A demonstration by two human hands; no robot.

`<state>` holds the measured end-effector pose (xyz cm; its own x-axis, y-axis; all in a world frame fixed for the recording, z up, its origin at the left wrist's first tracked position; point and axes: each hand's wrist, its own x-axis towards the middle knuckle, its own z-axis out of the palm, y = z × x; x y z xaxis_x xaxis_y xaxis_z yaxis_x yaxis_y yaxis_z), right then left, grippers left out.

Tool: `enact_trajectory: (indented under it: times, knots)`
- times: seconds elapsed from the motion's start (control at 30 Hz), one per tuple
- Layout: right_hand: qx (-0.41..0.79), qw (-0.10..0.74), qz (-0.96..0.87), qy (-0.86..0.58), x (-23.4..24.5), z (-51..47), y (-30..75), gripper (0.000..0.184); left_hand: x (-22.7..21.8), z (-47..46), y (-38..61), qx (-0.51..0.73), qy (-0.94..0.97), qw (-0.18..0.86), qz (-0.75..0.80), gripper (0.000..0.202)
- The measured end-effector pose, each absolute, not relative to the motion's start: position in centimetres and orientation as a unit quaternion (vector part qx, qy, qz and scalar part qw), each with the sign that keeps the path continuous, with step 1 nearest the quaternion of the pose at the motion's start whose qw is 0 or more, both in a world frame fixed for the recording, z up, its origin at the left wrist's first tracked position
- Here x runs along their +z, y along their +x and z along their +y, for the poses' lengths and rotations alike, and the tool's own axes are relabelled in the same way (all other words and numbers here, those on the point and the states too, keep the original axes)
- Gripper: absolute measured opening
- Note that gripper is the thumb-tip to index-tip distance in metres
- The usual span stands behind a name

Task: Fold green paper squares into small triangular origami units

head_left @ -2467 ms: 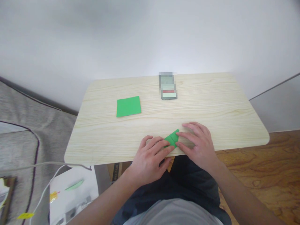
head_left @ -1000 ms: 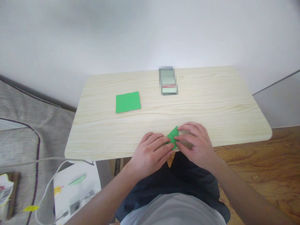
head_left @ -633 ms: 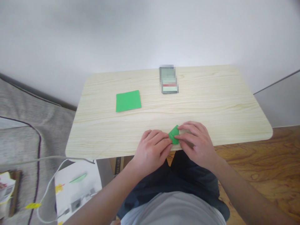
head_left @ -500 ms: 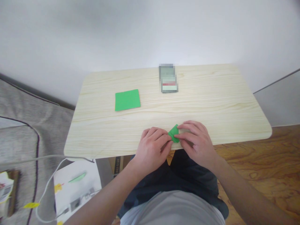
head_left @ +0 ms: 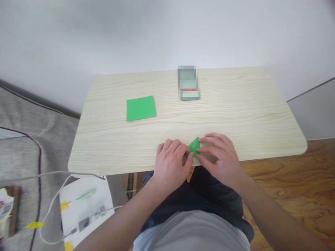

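A small folded piece of green paper (head_left: 195,144) lies at the front edge of the table, between my two hands. My left hand (head_left: 172,157) pinches its left side with thumb and forefinger. From the right, my right hand (head_left: 221,153) holds the paper, its fingertips on the upper corner and right edge and its thumb near the lower edge. Parts of the paper are hidden under my fingers. Farther back on the left lies a flat green rectangle (head_left: 141,108), which looks like a stack of green paper.
The pale wood-grain table (head_left: 235,104) stands against a white wall. A pixelated phone-like object (head_left: 188,83) lies at its back. Below left, a white surface (head_left: 96,198) bears a power strip and cables, and a white cable (head_left: 86,173) crosses the table's left corner.
My left thumb has moved up onto the paper and the fold at its left side has shifted. My right hand stays nearly in place. The view has tilted slightly.
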<state>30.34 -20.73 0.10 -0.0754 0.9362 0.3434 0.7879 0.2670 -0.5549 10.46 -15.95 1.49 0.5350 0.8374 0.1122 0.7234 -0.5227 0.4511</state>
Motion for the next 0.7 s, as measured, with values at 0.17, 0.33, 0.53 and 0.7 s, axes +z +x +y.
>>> enact_trajectory:
  times: [0.17,0.33,0.53,0.7]
  knots:
    - [0.103,0.334,-0.717,-0.603,-0.1,-20.9,30.1,0.010,1.6,-16.3,10.6,0.165,0.847,0.177,0.473,0.016]
    - [0.095,0.337,-0.709,-0.612,-0.3,-21.0,29.7,0.011,1.5,-16.4,10.6,0.172,0.835,0.177,0.492,0.014]
    - [0.087,0.337,-0.695,-0.629,-0.4,-21.3,29.1,0.009,1.5,-16.5,10.3,0.186,0.831,0.182,0.491,0.010]
    - [0.090,0.339,-0.688,-0.636,-0.4,-21.5,28.8,0.011,1.6,-16.6,10.2,0.204,0.827,0.190,0.488,0.007]
